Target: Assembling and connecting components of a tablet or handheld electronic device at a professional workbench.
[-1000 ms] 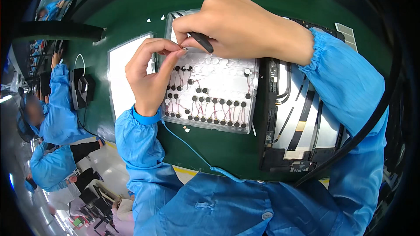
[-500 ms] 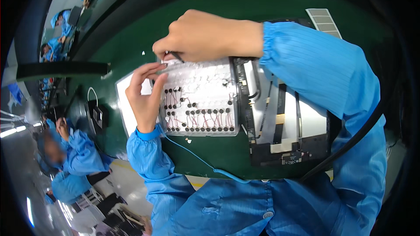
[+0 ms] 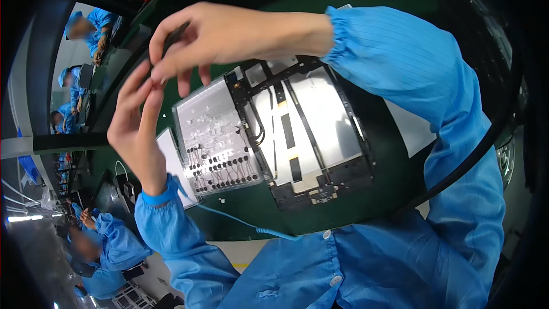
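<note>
My left hand [image 3: 136,129], with a blue strap at its wrist, is raised at the far left with its fingertips pinched together. My right hand [image 3: 214,37] reaches across, and its thumb and forefinger meet the left fingertips. A dark thin tool [image 3: 176,34] sits in the right hand's grip, mostly hidden by the fingers. Whatever lies between the joined fingertips is too small to make out. Below the hands lies a clear plastic tray [image 3: 209,109], holding several small round black parts with reddish wires [image 3: 226,169] in its nearer half and clear bits farther up.
Right of the tray lies an opened flat device [image 3: 326,120] with a silver panel, dark frame and black strips. A white sheet [image 3: 409,129] is farther right; another white sheet [image 3: 171,160] is under the tray's left side. A blue coiled cord [image 3: 251,226] runs from my left wrist.
Both hands have moved up and left, off the tray, and their fingertips now meet in the air. The view has shifted, showing more of the opened device.
</note>
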A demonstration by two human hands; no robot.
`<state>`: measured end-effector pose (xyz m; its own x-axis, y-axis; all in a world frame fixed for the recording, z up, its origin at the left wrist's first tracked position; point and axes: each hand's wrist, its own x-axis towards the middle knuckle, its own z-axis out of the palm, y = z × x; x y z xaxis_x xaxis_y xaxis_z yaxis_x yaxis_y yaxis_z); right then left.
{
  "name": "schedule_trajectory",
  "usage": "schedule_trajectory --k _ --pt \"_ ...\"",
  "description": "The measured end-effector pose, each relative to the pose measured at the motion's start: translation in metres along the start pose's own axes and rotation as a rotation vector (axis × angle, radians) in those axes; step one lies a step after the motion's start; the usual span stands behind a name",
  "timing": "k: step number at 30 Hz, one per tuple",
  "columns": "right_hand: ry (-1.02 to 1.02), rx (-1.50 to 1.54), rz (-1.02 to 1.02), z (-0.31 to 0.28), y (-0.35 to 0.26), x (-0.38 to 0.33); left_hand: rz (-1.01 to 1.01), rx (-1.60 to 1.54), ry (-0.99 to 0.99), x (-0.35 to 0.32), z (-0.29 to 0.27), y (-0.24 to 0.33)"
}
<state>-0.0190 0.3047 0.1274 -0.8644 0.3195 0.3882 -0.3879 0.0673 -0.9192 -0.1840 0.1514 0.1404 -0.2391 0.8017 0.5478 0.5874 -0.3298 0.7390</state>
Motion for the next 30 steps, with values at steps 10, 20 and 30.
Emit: schedule_trajectory --k 10,20,30 --pt "0.465 -0.170 0.097 -0.059 -0.011 -0.110 0.336 0.187 -0.168 0.025 0.108 0.007" --pt "0.535 -0.802 -0.148 -0.072 0.025 -0.145 0.256 0.261 -0.425 -0.002 0.146 0.005" --pt "0.365 -0.408 0.170 -0.062 0.039 -0.147 0.137 0.282 -0.477 -0.007 0.144 0.006"
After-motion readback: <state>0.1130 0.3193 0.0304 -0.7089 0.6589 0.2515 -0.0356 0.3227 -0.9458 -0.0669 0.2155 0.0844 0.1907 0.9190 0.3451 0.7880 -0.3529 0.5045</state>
